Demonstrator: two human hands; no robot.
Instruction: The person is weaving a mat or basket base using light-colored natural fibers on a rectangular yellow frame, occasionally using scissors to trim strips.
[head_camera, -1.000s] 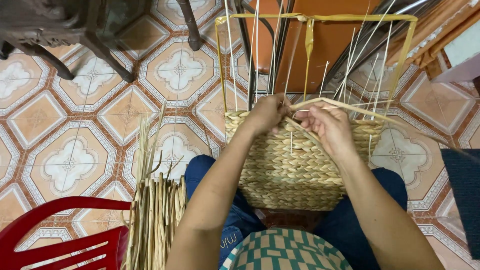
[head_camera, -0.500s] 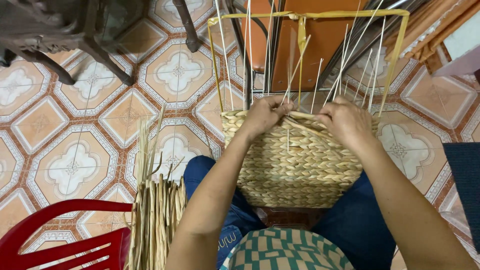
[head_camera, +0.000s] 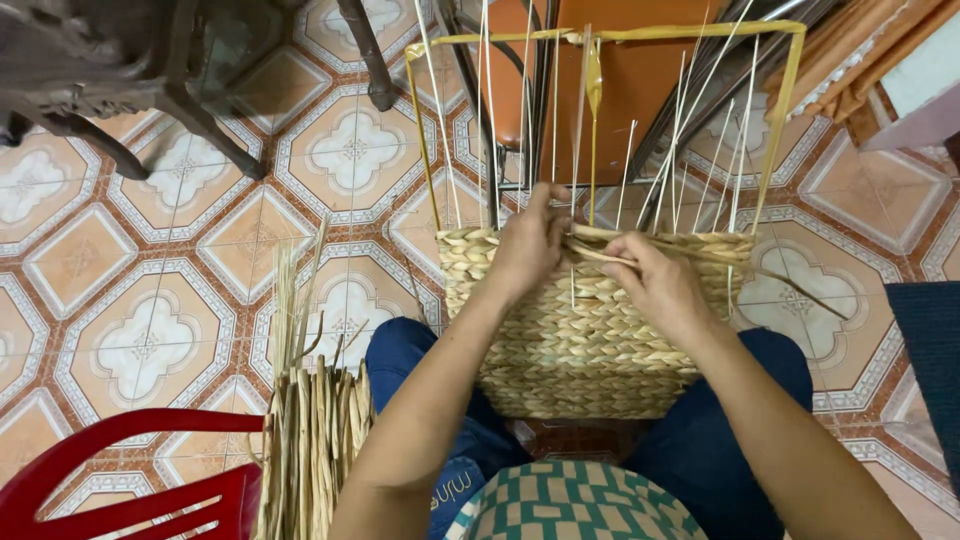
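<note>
1. The half-woven straw basket rests between the person's knees, above the tiled floor; thin upright stakes rise from its rim inside a yellow wire frame. Its inside is hidden.
2. The left hand sits on the basket's top edge, fingers curled shut around the rim and the stakes there.
3. The right hand, just beside the left, is pinched closed on a flat straw strand that runs across the basket's rim and trails off past its right side.
4. Left of the basket stands a bundle of dried straw strips, with a red plastic chair further left.
</note>
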